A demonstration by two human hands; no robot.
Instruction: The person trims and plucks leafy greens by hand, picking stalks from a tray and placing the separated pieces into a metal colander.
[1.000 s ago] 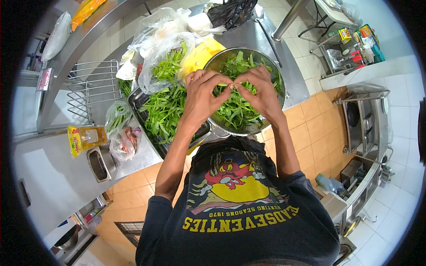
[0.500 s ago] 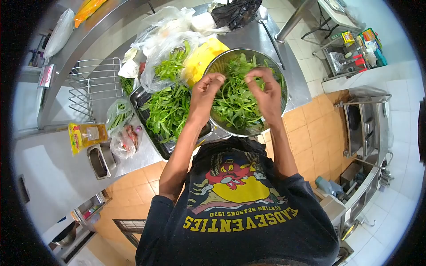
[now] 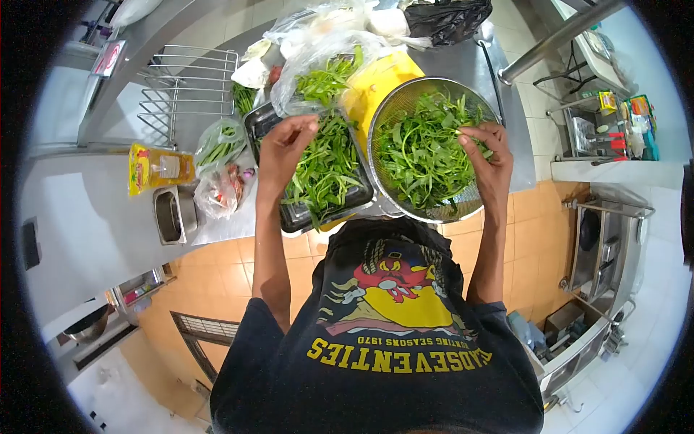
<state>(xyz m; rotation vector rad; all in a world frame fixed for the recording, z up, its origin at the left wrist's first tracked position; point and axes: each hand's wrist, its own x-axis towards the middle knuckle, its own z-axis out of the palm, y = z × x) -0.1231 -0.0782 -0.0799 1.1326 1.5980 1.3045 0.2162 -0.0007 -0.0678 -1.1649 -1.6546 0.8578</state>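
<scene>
Long-leafed greens fill much of a round mesh strainer in front of me. My right hand is over the strainer's right side, thumb and fingers pinched on some of the leafy greens. More leafy greens lie heaped in a black tray to the left of the strainer. Above the tray's left part is my left hand, its thumb and fingertips pressed together; anything small between them cannot be made out. Behind the tray, an open clear plastic bag holds further greens.
A yellow board lies partly under the strainer. On the left are a wire rack, a yellow packet, bagged vegetables and a metal container. A black plastic bag and a long-handled utensil lie at the back.
My left hand has moved from the strainer leftward over the tray. My right hand has moved to the strainer's right side, so the hands are now far apart. The view has shifted slightly.
</scene>
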